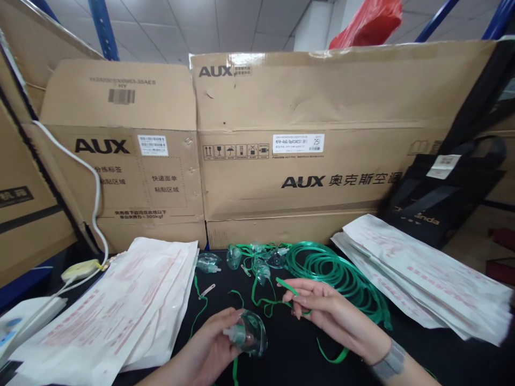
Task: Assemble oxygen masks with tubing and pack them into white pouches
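Near the front of the black table, my left hand (219, 343) is closed around a clear oxygen mask (257, 335) with a pale green connector. To its right, my right hand (316, 300) pinches a green elastic strap (286, 286), whose end sticks out past the fingertips. Whether this strap joins the held mask cannot be seen. Just beyond both hands lie several more clear masks (262, 271) with tangled green straps. A coil of green tubing (322, 262) rests behind my right hand. Another green strap (333, 354) lies below my right wrist.
White printed pouches (156, 289) are stacked at the left, and another pouch stack (422, 279) lies at the right. Large cardboard boxes (241, 187) wall off the back. A black bag (434, 198) stands back right. A white cable (97, 198) runs down the left side.
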A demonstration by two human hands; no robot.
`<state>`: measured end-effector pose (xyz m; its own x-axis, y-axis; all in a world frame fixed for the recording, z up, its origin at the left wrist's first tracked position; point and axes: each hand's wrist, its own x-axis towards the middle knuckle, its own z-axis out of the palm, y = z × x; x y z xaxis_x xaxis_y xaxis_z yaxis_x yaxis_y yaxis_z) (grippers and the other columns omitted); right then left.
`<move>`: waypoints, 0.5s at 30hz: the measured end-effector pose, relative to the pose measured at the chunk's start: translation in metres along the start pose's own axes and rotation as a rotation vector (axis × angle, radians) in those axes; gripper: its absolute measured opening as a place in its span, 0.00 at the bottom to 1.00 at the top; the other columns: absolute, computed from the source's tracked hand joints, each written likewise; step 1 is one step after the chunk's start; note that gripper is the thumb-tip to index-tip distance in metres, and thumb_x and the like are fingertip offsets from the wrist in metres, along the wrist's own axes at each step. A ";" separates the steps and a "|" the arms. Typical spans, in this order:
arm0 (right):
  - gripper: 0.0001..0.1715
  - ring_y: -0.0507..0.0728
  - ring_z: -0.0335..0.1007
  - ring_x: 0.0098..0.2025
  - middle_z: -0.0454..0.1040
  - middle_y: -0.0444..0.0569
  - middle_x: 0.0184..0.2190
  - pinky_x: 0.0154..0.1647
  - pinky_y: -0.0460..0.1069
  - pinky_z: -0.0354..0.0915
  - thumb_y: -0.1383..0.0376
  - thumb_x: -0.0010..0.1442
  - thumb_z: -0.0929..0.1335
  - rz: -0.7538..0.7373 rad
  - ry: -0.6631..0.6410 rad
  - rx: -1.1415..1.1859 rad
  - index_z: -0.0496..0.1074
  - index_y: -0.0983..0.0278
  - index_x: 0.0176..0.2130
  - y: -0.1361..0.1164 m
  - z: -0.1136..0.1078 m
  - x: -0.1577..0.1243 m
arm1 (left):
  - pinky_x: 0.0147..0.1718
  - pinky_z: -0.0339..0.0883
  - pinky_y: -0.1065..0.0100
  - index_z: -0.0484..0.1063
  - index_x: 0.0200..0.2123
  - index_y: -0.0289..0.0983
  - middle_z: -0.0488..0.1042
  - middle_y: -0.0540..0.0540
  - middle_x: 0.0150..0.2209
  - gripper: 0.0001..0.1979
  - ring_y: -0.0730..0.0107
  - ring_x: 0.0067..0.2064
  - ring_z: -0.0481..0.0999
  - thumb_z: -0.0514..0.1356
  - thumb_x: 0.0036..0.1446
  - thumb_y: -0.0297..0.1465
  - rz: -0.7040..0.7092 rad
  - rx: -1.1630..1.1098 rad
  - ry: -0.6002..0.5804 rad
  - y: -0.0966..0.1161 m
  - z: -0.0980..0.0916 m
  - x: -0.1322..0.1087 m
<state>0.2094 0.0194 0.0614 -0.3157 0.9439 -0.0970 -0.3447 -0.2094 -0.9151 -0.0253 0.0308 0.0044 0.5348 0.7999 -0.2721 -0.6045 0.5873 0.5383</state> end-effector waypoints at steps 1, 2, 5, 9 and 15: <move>0.15 0.49 0.68 0.29 0.76 0.51 0.34 0.34 0.46 0.62 0.69 0.48 0.71 0.003 0.000 -0.002 0.74 0.67 0.40 0.001 0.001 0.000 | 0.39 0.63 0.66 0.72 0.26 0.33 0.74 0.50 0.26 0.03 0.73 0.29 0.73 0.62 0.49 0.21 0.015 0.008 -0.023 -0.001 -0.001 0.000; 0.15 0.49 0.67 0.28 0.76 0.52 0.33 0.33 0.46 0.62 0.69 0.49 0.71 0.004 0.006 -0.007 0.74 0.67 0.39 0.001 0.001 0.001 | 0.41 0.62 0.66 0.72 0.26 0.33 0.74 0.49 0.28 0.03 0.72 0.32 0.74 0.61 0.50 0.21 0.031 0.025 -0.052 -0.002 -0.002 0.000; 0.12 0.48 0.64 0.25 0.75 0.51 0.30 0.29 0.45 0.60 0.66 0.50 0.71 0.006 0.044 -0.013 0.75 0.67 0.37 0.006 0.000 0.004 | 0.43 0.59 0.67 0.72 0.26 0.33 0.74 0.46 0.31 0.03 0.69 0.38 0.73 0.60 0.52 0.24 0.089 0.121 -0.129 -0.003 -0.002 -0.002; 0.12 0.46 0.53 0.17 0.62 0.39 0.13 0.24 0.44 0.56 0.61 0.51 0.70 -0.002 0.061 -0.063 0.74 0.67 0.34 0.012 -0.003 0.007 | 0.41 0.59 0.69 0.73 0.27 0.33 0.74 0.45 0.31 0.03 0.69 0.38 0.72 0.61 0.52 0.25 0.103 0.205 -0.127 -0.003 0.002 -0.004; 0.17 0.48 0.53 0.16 0.63 0.39 0.14 0.20 0.45 0.54 0.54 0.55 0.66 -0.362 0.416 -0.390 0.70 0.66 0.34 0.004 -0.005 0.005 | 0.36 0.62 0.70 0.74 0.25 0.33 0.74 0.48 0.26 0.02 0.73 0.30 0.72 0.63 0.49 0.25 0.046 0.116 -0.005 -0.001 0.004 -0.005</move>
<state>0.2107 0.0247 0.0549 0.1535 0.9732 0.1713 0.0042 0.1727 -0.9850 -0.0247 0.0260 0.0087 0.5112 0.8250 -0.2411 -0.5561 0.5314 0.6391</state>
